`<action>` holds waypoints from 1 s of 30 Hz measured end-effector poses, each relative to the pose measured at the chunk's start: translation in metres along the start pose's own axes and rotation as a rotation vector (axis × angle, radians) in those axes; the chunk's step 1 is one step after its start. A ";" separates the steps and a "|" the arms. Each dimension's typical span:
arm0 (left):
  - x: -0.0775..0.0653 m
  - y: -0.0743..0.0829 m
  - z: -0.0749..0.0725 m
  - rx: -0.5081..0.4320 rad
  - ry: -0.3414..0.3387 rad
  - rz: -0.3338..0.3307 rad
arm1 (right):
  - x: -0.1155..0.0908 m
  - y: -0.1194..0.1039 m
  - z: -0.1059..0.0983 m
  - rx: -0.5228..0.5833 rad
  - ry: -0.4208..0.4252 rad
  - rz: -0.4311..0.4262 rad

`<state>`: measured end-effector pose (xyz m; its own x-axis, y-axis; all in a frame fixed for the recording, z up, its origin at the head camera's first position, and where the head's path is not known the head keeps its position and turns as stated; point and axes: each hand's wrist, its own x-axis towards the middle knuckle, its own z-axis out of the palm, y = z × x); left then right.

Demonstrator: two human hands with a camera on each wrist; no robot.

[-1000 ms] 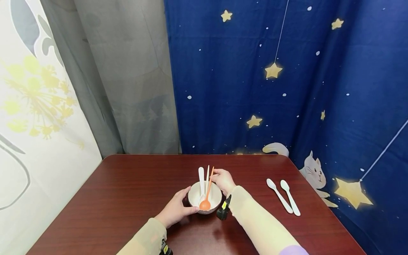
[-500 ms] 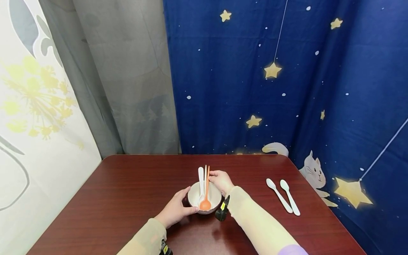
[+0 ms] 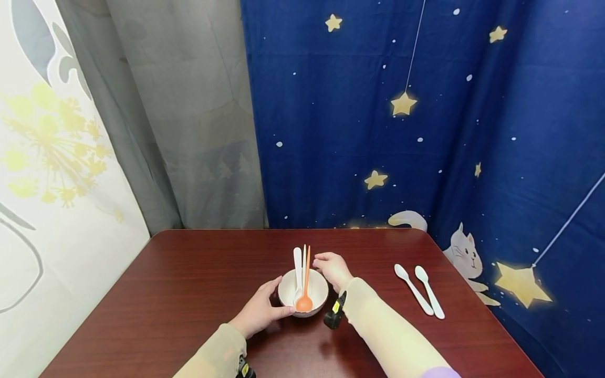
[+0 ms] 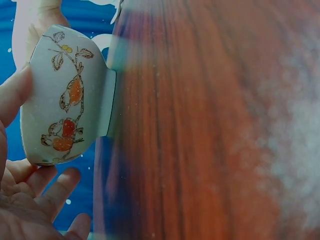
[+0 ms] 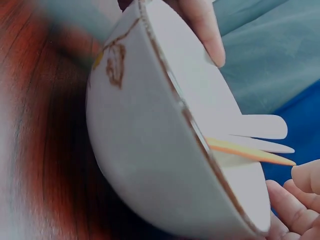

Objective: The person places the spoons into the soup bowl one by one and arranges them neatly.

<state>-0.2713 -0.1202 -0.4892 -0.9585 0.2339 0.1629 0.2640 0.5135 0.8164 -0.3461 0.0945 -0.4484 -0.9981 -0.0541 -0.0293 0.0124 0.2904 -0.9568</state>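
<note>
A white bowl (image 3: pixel 319 300) with a brown rim and an orange fruit-branch print (image 4: pixel 75 90) stands on the table. In it lean an orange spoon (image 3: pixel 304 303), a white spoon (image 3: pixel 298 262) and a slim whitish handle (image 3: pixel 304 257), whose lower end I cannot make out. My left hand (image 3: pixel 262 310) grips the bowl's left side, thumb at the near rim. My right hand (image 3: pixel 333 270) is at the far right of the rim with fingers loosely bent. A small gap separates it from the orange handle in the head view; the right wrist view shows its fingers close by the rim.
Two pale spoons (image 3: pixel 414 290) (image 3: pixel 430 292) lie side by side on the right of the dark red-brown table (image 3: pixel 203 273). Behind the table's far edge hang a grey curtain (image 3: pixel 189 131) and a blue one (image 3: pixel 326 121) with stars.
The orange spoon's handle has swung left, beside the whitish handle. My right hand has let go of it and moved slightly right. My left hand stays on the bowl.
</note>
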 end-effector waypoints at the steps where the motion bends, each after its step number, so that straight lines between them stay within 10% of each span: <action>1: 0.000 0.000 0.000 -0.001 0.000 -0.001 | -0.001 0.001 -0.002 0.008 0.005 -0.001; 30: -0.003 0.005 -0.003 0.102 -0.044 -0.030 | -0.068 0.047 -0.107 -0.164 0.238 -0.037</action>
<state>-0.2672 -0.1211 -0.4838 -0.9611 0.2522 0.1124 0.2469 0.6021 0.7593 -0.2846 0.2144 -0.4607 -0.9840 0.1529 0.0917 -0.0145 0.4440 -0.8959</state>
